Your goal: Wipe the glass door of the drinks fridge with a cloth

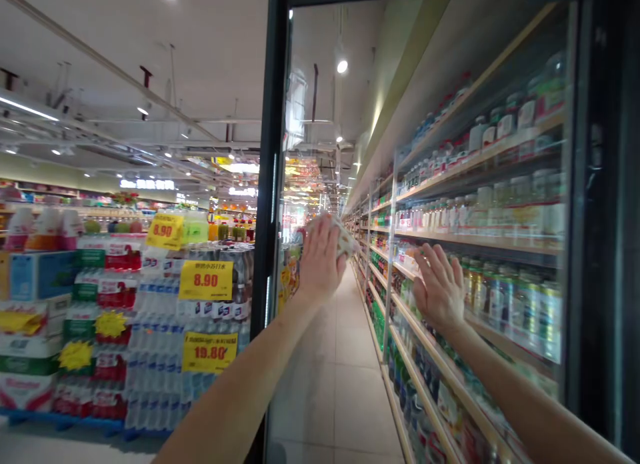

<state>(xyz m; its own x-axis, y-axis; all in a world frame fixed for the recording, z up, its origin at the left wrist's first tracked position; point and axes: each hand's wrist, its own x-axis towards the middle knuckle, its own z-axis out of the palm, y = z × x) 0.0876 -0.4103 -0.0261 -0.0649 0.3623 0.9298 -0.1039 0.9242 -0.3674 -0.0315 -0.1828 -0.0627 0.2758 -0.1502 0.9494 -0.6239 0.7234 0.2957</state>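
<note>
At frame centre, the left hand (321, 261) lies flat against a pale cloth (346, 243) — fingers straight. Right of centre, the right hand (441, 289) faces the glass (320, 137) — fingers loosely spread.

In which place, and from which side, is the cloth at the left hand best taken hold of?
Probably by the exposed right part of the cloth, coming from the right: it sticks out there past the left hand, whose fingers lie over the left part.
</note>
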